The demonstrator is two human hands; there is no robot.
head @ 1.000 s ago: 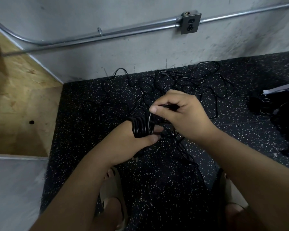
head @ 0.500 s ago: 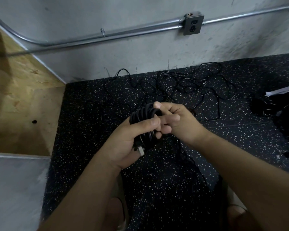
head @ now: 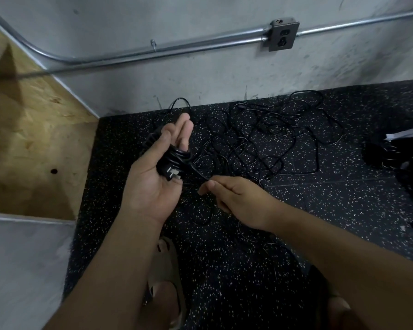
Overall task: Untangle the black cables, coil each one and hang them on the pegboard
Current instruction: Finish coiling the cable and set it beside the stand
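Head view, looking down at a black speckled floor point(head: 320, 222) that meets a grey wall point(head: 200, 75). The left hand point(head: 153, 184) lies palm up near the centre of the view, its fingers point(head: 185, 129) straight and pointing toward twelve o'clock. A coil point(head: 177, 157) of black cable is wound around this hand, crossing the base of the fingers, and the cable's plug point(head: 173, 174) (metal prongs showing) rests on the palm. From the coil a free strand point(head: 197, 170) runs toward four o'clock to the right hand point(head: 239, 198), which pinches it between thumb and curled forefinger just beside the left palm, the remaining fingers folded under. Past the right hand the strand cannot be followed against the dark floor. The tangle of cables point(head: 272, 141) lies loose on the floor at two o'clock from the hands, its far loops reaching the foot of the wall and its near loops close to the coil. At three o'clock, by the edge of the view, sits a dark heap point(head: 396, 160) whose contents cannot be made out. On the wall a metal conduit point(head: 153, 50) runs across to an outlet box point(head: 283, 34) at one o'clock. A wooden panel point(head: 29, 144) fills the nine o'clock side. A sandalled foot point(head: 167, 270) stands at six o'clock, beside the left forearm.
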